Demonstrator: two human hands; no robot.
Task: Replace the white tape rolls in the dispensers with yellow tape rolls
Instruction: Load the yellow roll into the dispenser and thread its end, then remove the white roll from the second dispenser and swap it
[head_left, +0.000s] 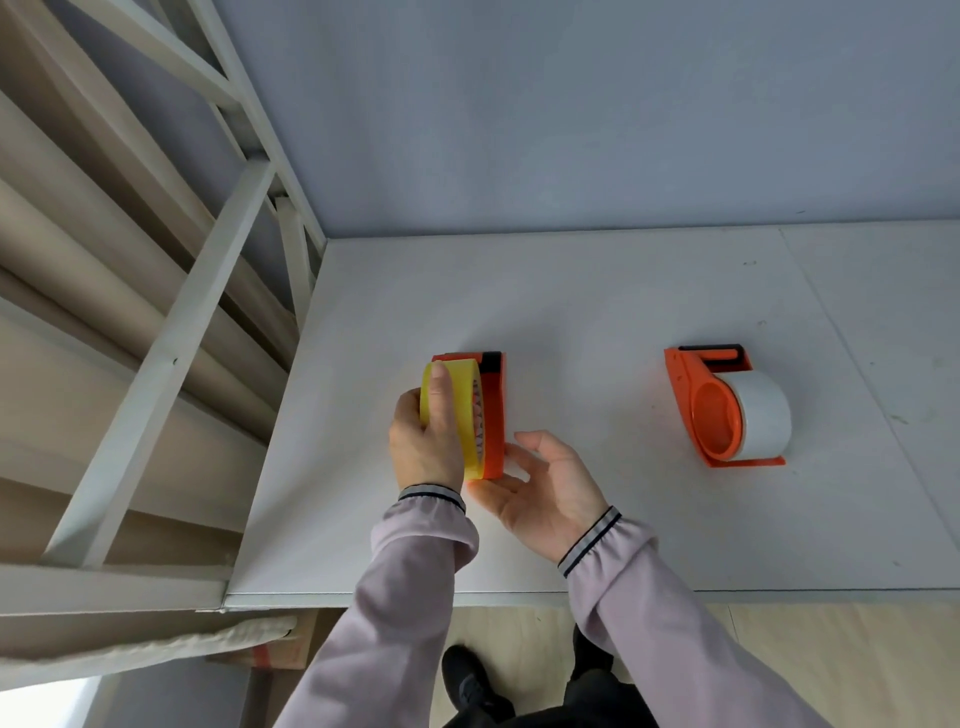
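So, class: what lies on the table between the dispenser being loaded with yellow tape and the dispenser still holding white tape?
In the head view, only the right hand beside the left dispenser; beyond it, bare table up to the white-tape dispenser.

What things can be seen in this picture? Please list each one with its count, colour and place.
yellow tape roll: one, yellow, at the left dispenser, gripped by the left hand
left dispenser: one, orange, on the table's left part
right dispenser: one, orange, on the table's right part
white tape roll: one, white, mounted in the right dispenser
table: one, white
frame: one, white, left of the table
left hand: on the yellow tape roll
right hand: open, against the left dispenser's near end
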